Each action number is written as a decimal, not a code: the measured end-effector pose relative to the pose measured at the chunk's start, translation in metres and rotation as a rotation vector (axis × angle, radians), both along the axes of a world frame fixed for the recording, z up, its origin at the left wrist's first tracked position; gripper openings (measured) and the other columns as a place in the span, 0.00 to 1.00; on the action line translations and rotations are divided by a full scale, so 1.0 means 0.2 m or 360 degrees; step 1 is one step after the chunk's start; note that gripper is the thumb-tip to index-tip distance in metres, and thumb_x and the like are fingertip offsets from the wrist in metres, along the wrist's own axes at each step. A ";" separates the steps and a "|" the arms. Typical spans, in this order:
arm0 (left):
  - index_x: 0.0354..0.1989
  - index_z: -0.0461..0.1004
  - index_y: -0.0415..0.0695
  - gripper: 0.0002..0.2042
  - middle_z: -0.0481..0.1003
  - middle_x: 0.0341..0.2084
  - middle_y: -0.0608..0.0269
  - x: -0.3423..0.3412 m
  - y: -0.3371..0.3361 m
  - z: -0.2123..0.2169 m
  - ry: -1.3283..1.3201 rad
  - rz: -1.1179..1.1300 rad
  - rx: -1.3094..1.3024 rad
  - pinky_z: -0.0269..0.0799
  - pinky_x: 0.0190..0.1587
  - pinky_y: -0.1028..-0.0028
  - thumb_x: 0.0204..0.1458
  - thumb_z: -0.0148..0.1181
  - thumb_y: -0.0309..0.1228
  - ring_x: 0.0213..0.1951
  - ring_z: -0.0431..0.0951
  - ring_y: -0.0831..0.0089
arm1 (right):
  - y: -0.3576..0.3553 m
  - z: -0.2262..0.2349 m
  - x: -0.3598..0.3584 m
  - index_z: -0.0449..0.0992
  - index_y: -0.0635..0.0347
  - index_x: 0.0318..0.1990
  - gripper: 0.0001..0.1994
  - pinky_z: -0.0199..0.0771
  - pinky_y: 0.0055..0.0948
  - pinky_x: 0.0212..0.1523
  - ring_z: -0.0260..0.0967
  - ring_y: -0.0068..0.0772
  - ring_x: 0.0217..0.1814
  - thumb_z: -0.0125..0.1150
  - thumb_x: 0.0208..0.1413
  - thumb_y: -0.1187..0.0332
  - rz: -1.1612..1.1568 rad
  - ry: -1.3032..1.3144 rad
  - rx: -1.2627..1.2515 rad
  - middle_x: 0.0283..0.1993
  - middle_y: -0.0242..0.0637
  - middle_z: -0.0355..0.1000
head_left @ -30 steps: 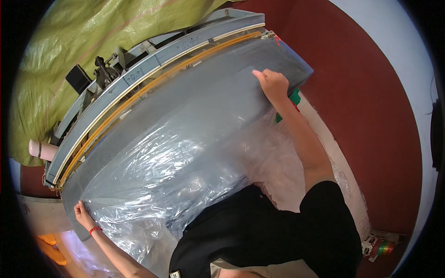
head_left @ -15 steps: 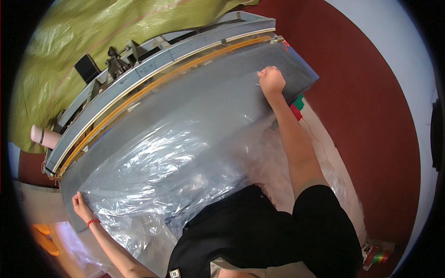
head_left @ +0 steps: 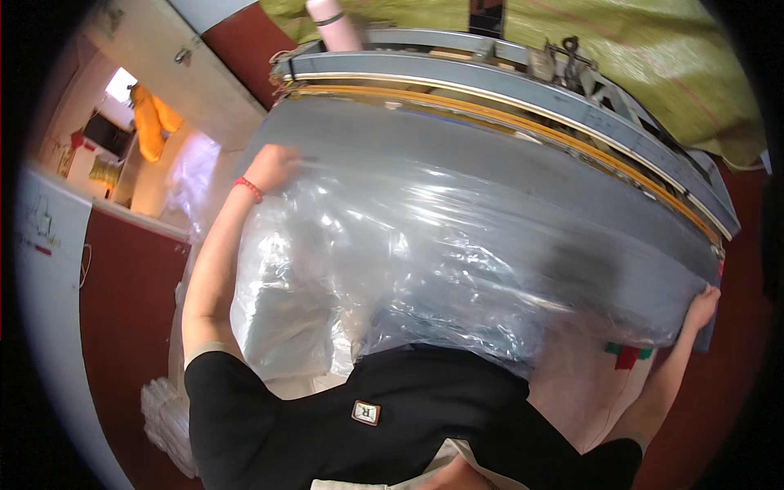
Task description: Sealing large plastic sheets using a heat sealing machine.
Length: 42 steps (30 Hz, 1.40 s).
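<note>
A large sheet of clear plastic film, creased and shiny, stretches across a grey work surface and hangs over its near edge against my body. My left hand, a red beaded bracelet at its wrist, is closed on the film's left part; motion blurs its fingertips. At the far right end of the surface, my right hand pinches the film's other side. Between the two hands the film is pulled into long folds.
Behind the surface runs a long grey metal beam with an orange strip along it. A pink bottle stands at its left end, and a yellow-green tarp hangs behind. More bundled plastic lies at lower left, near a doorway.
My view has swung left, bringing the doorway in. My left hand has moved in over the surface with the film; my right hand is now at the surface's right end.
</note>
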State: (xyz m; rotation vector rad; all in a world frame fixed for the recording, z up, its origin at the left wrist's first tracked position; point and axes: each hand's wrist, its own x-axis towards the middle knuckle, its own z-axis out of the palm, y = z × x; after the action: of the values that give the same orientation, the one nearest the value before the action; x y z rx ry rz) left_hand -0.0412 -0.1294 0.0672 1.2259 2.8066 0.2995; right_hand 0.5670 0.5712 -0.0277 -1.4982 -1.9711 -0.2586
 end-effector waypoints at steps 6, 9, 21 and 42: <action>0.31 0.73 0.40 0.08 0.73 0.26 0.65 -0.19 -0.18 0.07 -0.0628 0.0732 0.1580 0.67 0.32 0.78 0.42 0.49 0.24 0.29 0.71 0.78 | 0.17 -0.10 0.03 0.61 0.61 0.35 0.11 0.62 0.42 0.35 0.64 0.55 0.39 0.40 0.56 0.61 0.0012 0.0058 -0.0058 0.36 0.49 0.67; 0.35 0.72 0.42 0.09 0.71 0.29 0.68 -0.30 -0.17 -0.06 -0.1131 0.0764 0.2228 0.66 0.31 0.79 0.45 0.50 0.26 0.30 0.69 0.79 | 0.24 -0.13 0.08 0.62 0.62 0.36 0.13 0.62 0.42 0.36 0.64 0.54 0.39 0.41 0.55 0.60 -0.0042 0.0058 -0.0078 0.37 0.50 0.67; 0.24 0.71 0.45 0.10 0.71 0.19 0.59 -0.06 0.04 -0.18 0.0370 0.0820 0.0270 0.65 0.28 0.73 0.38 0.62 0.36 0.24 0.71 0.68 | 0.24 -0.05 0.29 0.66 0.59 0.40 0.13 0.63 0.36 0.39 0.64 0.48 0.40 0.42 0.55 0.60 -0.0013 0.0122 -0.0040 0.39 0.46 0.68; 0.37 0.71 0.40 0.15 0.69 0.17 0.68 -0.03 0.11 -0.25 -0.0305 0.0338 0.0651 0.64 0.27 0.79 0.39 0.62 0.26 0.21 0.67 0.80 | -0.03 0.16 0.68 0.69 0.60 0.43 0.17 0.65 0.29 0.43 0.66 0.38 0.43 0.47 0.54 0.57 -0.0132 0.0401 0.0406 0.42 0.40 0.69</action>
State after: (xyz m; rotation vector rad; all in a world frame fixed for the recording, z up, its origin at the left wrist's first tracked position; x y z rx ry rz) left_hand -0.0470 -0.1070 0.0171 0.8874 2.7880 0.9883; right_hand 0.7029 0.5643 0.0043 -1.3753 -1.6154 -0.3266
